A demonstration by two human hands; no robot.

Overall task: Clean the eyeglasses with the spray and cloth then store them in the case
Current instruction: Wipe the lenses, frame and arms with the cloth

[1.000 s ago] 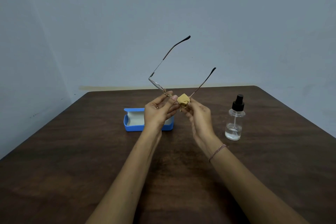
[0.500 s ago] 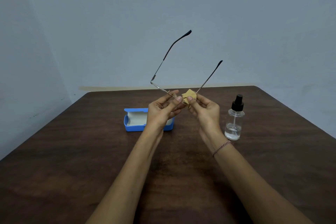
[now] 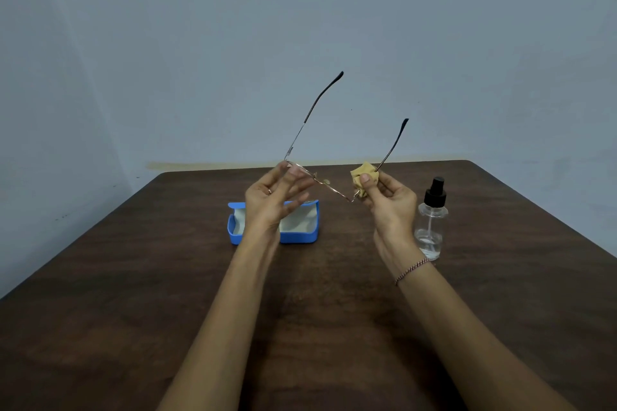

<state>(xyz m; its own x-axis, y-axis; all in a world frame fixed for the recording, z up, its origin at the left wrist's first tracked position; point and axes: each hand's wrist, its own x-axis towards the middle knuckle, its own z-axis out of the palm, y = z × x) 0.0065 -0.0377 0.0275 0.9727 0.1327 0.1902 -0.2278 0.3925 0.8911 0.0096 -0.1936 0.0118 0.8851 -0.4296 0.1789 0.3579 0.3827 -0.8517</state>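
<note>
Thin metal eyeglasses (image 3: pixel 329 185) hang in the air above the table, temples unfolded and pointing up and away. My left hand (image 3: pixel 275 198) pinches the frame's left end between thumb and fingertips. My right hand (image 3: pixel 387 198) pinches a small crumpled tan cloth (image 3: pixel 362 177) around the right lens. Behind my left hand an open blue case (image 3: pixel 300 235) with a pale lining lies on the table. A clear spray bottle (image 3: pixel 430 223) with a black nozzle stands upright just right of my right wrist.
The dark brown wooden table (image 3: pixel 133 310) reaches back to a plain grey-blue wall. Its left and right edges slant inward toward the far side.
My hands have moved apart: the right hand with the cloth slid rightward along the frame, and the left hand shifted to the frame's left end. The glasses tilted flatter.
</note>
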